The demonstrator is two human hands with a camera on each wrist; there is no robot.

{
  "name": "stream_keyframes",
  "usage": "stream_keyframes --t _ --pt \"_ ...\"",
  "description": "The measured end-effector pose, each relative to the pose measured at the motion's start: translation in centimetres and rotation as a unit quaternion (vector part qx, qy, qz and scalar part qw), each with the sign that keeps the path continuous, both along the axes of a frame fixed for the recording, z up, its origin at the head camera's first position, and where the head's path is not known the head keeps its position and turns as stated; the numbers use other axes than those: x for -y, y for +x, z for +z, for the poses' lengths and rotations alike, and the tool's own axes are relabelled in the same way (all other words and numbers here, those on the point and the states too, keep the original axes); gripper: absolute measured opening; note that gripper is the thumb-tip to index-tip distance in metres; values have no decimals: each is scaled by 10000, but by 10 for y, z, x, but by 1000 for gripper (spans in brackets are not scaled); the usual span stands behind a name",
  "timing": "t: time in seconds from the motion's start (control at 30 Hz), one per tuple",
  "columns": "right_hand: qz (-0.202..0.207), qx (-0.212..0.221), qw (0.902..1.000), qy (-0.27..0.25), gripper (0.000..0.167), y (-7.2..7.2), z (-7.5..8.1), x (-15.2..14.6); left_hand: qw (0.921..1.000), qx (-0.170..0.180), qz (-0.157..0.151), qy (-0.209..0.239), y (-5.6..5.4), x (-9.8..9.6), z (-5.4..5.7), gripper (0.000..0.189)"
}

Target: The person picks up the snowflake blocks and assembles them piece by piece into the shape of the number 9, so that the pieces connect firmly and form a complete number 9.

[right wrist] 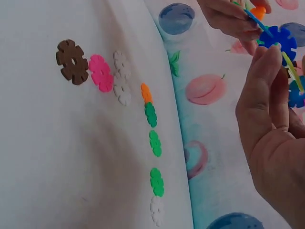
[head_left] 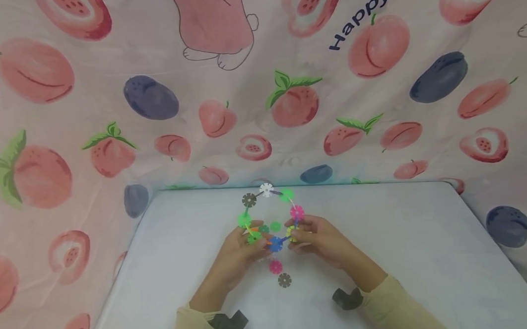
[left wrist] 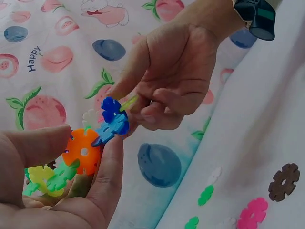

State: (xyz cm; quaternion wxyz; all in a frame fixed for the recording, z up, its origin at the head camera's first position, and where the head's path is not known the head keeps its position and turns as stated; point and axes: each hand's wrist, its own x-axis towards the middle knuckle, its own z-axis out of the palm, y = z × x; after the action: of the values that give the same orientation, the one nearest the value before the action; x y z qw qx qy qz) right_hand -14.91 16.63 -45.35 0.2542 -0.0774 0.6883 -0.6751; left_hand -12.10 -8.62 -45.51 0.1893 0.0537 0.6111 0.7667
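Note:
In the head view, notched plastic snowflake discs are slotted edge to edge into a ring (head_left: 267,189), held up over the table between both hands. My left hand (head_left: 237,255) grips its lower left side; in the left wrist view the thumb lies against an orange disc (left wrist: 82,153), beside green and yellow ones. On the lower right, my right hand (head_left: 326,239) pinches the ring near a yellow disc (head_left: 291,233). Between the hands sits a blue disc (head_left: 275,244). The right wrist view shows the right fingertips against a dark blue disc (right wrist: 280,44). Fingers partly hide the lower ring.
Loose discs lie on the white table (head_left: 162,289): a brown disc (head_left: 285,280), a pink disc (head_left: 275,267), an orange disc (right wrist: 146,94) and several green and white ones. A fruit-print cloth (head_left: 223,87) hangs behind the table. Dark bands (head_left: 229,323) sit at both wrists.

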Motion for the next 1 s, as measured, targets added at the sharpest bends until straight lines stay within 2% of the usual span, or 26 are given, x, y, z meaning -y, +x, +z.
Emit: stream_keyframes --t 0.23,0.47,0.63,0.9,1.0 --pt "-131 -124 9994 301 53 3 7 -3 9997 196 85 100 -1 2 0 57" --pt "-131 -540 9968 578 43 4 10 -2 9997 249 65 60 -3 0 -1 58" --pt "-62 -529 9963 680 40 4 10 -2 9996 265 70 56 -2 1 2 58" --pt "382 -459 9944 871 39 0 4 -8 9996 272 -23 25 -1 6 4 67" --pt "519 -415 9929 985 46 -2 3 -12 9998 184 -64 -92 -1 8 4 67"
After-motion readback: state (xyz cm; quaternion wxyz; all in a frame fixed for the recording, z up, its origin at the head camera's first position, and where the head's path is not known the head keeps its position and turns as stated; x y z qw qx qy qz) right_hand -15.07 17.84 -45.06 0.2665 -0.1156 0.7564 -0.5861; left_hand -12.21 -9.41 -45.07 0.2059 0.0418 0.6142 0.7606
